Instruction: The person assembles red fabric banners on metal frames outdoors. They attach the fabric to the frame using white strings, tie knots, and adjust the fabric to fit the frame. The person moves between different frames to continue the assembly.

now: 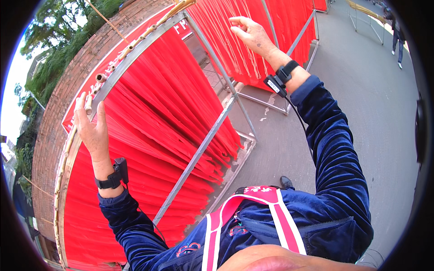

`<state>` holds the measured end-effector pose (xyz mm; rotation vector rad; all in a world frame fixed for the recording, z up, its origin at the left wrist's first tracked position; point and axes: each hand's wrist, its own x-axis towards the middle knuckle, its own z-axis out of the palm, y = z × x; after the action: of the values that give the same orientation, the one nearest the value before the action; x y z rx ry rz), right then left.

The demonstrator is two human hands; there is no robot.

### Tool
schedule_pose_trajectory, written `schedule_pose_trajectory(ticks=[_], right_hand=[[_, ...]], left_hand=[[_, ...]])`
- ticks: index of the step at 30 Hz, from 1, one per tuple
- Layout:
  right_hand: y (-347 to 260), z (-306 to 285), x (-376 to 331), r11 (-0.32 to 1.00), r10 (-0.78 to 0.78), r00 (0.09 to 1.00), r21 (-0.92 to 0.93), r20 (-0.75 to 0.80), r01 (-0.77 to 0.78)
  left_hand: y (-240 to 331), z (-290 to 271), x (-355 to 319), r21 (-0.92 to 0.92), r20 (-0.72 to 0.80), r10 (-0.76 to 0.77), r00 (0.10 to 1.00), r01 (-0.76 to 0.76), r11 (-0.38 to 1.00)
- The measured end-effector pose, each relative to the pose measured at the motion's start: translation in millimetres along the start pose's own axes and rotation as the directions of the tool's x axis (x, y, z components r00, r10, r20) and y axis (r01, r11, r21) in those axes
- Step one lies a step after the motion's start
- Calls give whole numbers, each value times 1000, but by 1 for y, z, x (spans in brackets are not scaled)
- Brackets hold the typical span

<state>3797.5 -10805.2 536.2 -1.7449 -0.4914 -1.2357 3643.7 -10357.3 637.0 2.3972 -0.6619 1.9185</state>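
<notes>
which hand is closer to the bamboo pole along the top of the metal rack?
Left. The left hand has its fingers up against the bamboo pole on the grey metal rack's top rail. The right hand is raised further along, open, by the hanging red strands.

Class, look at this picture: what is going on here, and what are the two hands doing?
A person in a blue velvet jacket stands outdoors at a metal drying rack hung with long red strands draped over bamboo poles. The left hand is raised, open, fingers touching a bamboo pole along the rack's top rail. The right hand reaches up, open, toward red strands on the next rack. Another person walks on the pavement far off.
</notes>
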Motion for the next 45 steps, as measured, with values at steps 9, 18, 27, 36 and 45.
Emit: schedule_pose_trajectory(ticks=[9,18,27,36,45], right_hand=[[74,67,129,976,-200,978,83,-52,203],[89,117,168,912,-329,944,262,2,317],[100,146,185,899,-298,954,333,-5,283],[103,133,193,861,-319,948,423,15,283],[91,129,185,769,-623,777,114,-88,629]], left_hand=[[12,35,27,-27,93,-335,938,338,941],[11,45,27,54,84,-426,901,423,905],[1,44,24,125,89,-456,885,445,887],[0,42,25,173,99,-476,874,456,873],[-4,46,22,167,70,-445,893,429,888]])
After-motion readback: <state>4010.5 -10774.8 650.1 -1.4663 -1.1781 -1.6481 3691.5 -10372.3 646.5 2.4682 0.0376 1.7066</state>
